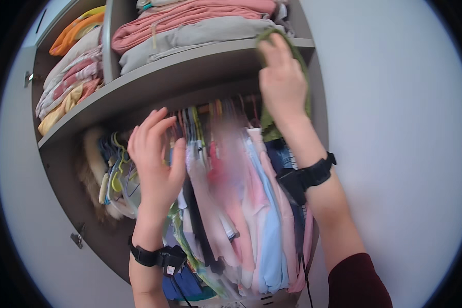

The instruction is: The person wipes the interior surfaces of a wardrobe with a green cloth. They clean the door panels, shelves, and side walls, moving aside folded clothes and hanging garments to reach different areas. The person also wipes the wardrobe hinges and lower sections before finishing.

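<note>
High at the right end of the wardrobe, my right hand (286, 88) grips a green cloth (270, 124). The cloth passes over the edge of the shelf (200, 62) and hangs down beside and behind my fingers; part of it is hidden by the hand. My left hand (156, 151) is raised in front of the hanging clothes (273, 226), its fingers apart and holding nothing. Pink, white, light blue and dark garments hang close together from the rail below the shelf.
Folded pink bedding (195, 20) lies on a grey folded quilt (190, 42) on the upper shelf. More folded textiles (77, 77) fill the left compartment. Yellow-green hangers (119, 167) hang at the left of the rail, near a brown furry item (92, 177). A pale door (395, 128) stands at the right.
</note>
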Motion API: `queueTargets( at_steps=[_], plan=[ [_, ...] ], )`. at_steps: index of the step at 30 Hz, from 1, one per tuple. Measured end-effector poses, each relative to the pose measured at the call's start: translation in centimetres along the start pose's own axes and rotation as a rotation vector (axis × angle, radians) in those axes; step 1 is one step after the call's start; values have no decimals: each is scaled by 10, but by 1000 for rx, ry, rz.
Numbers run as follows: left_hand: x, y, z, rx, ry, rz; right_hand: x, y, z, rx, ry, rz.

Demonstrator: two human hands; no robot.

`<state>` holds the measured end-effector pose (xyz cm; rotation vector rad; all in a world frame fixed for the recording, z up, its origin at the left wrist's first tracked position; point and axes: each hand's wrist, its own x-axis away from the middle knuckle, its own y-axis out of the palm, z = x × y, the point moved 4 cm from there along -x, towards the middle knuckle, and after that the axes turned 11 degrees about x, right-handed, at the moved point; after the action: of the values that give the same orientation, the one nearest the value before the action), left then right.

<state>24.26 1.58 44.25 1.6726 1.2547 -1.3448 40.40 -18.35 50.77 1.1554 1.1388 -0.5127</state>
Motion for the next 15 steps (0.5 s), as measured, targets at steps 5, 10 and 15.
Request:
queueTargets(
  at_steps=[5,10,15],
  plan=[
    [11,-26,-16,-76,7,-30,1,3,38,2,228,-45],
    [20,-77,-60,-114,-41,-43,-14,-10,1,-56,205,-64],
    [15,-105,-103,-152,-26,60,-21,-29,-137,-265,-99,-149]
  ],
)
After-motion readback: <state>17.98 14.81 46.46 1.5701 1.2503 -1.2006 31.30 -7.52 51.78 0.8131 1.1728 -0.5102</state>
